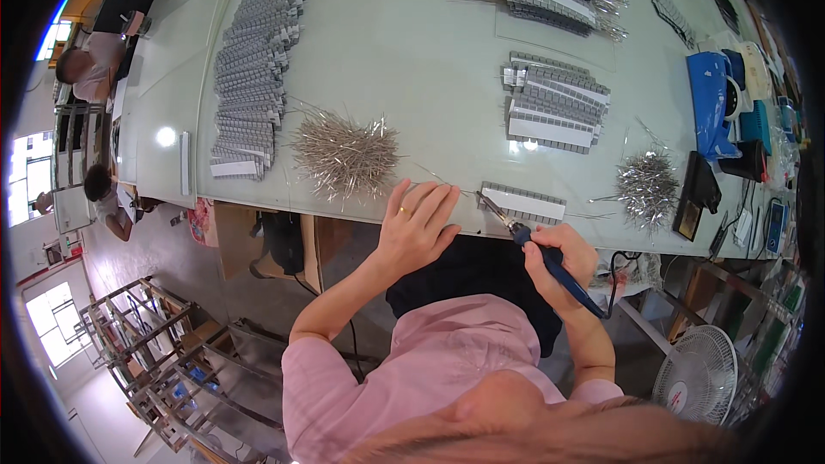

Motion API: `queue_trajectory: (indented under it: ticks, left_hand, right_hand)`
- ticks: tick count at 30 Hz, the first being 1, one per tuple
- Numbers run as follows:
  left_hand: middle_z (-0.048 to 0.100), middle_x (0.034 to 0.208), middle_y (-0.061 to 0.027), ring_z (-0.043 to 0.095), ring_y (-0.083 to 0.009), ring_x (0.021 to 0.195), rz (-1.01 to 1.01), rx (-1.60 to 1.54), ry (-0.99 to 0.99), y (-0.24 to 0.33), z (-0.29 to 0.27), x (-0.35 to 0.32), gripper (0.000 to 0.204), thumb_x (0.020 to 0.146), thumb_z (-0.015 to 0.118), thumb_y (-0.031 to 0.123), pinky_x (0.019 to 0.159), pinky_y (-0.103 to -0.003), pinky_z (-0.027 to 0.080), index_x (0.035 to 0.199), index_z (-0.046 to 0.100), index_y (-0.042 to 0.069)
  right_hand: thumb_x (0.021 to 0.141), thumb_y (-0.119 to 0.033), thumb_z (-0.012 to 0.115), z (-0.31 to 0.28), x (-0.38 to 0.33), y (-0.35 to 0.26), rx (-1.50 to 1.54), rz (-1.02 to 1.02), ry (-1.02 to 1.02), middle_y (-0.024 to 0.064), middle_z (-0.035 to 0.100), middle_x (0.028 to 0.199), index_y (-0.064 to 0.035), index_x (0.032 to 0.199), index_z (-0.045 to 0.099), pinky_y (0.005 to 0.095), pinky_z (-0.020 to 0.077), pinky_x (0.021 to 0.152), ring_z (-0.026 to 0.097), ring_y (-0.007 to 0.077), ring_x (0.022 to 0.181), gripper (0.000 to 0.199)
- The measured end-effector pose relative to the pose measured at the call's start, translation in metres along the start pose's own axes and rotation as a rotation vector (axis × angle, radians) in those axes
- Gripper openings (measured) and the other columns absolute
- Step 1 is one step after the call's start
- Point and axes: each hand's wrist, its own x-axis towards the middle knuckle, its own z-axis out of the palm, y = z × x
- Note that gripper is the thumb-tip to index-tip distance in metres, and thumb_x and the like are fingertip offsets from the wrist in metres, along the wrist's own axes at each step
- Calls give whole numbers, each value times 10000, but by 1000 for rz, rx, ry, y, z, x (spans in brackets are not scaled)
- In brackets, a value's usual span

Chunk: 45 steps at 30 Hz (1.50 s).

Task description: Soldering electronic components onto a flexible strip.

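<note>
From the head camera, my right hand (563,259) is closed around the blue handle of a soldering iron (541,253), its thin metal tip touching the near left end of a small grey terminal block strip (522,203) with a white label face, lying at the near edge of the pale glass-topped worktable (412,60). My left hand (418,225) lies flat on that same edge, fingers spread and holding nothing, a ring on one finger. Just beyond it sits a bristly heap of fine metal pins (345,155). A second, shinier pin heap (646,186) lies toward the right edge. Long ridged rows of grey blocks (256,60) run along the left side, and stacked blocks (554,103) fill the middle.
</note>
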Motion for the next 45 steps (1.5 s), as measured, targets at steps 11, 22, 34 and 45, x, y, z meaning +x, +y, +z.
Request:
queue_trajectory:
  ticks: [11,22,34,45]
  left_hand:
    - [571,1256,-52,518,-219,1187,-30,-4,2,2,-10,7,546,809,716,293,1078,-502,339,1289,603,61]
    - [590,1226,-61,547,-241,1179,209,-140,58,46,1,17,494,791,741,345,1016,-482,403,1209,641,102]
    - [460,1481,-131,381,-339,1401,185,-6,-153,76,44,50,679,828,723,361,1133,-590,251,1404,514,69]
    - [462,1479,-119,418,-365,1377,249,108,-153,67,45,35,547,943,601,326,1128,-629,231,1419,483,82]
  right_hand:
    - [731,-12,777,4,12,-9,-71,-137,-22,96,651,759,-67,878,630,309,523,556,657,242,613,215]
    - [969,-154,575,-17,-25,48,533,89,479,98,591,816,6,981,521,269,536,591,663,198,634,170]
    - [975,-52,566,-68,-56,52,365,262,642,82,636,879,-23,1023,560,292,558,666,698,198,741,56]
    - [926,-46,650,-53,-36,66,704,196,572,28,621,867,0,944,581,228,521,673,654,91,747,84]
